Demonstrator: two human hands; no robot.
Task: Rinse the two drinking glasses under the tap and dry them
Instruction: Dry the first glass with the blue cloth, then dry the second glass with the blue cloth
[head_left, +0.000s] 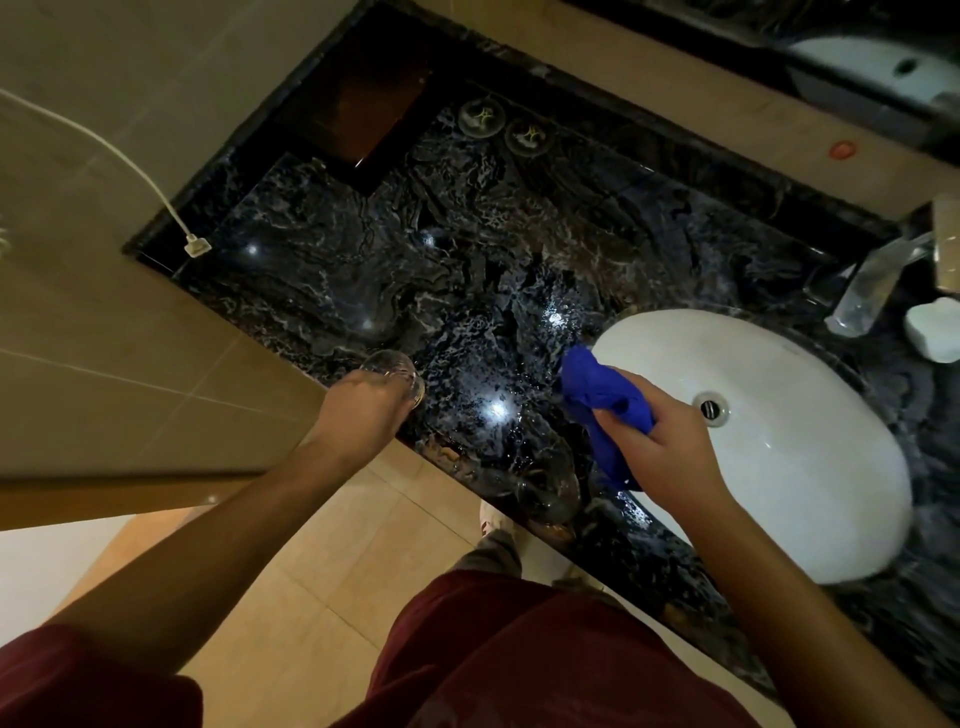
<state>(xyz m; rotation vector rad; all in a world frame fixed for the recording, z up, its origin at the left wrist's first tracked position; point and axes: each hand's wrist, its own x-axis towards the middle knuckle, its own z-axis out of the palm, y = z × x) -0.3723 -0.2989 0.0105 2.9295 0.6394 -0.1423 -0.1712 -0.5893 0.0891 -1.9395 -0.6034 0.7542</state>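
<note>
Head view: a dark marbled counter (467, 249) runs beside a white oval basin (769, 467), with the chrome tap (878, 280) at its far edge, well apart from both hands. The right hand (670, 436) bunches a blue cloth (602, 395) in curled fingers over the basin's near rim. The left hand (363, 405) curls round a clear drinking glass (400, 371), held at the counter's front edge; whether the glass rests on the stone or hangs just above it cannot be told. A second glass (545, 488) appears to stand near the front edge between the hands, though it is faint against the stone. Thin, light and probably wet, each glass looks slippery and breakable, best gripped round the wall rather than pinched at the rim; the soft cloth should conform inside.
</note>
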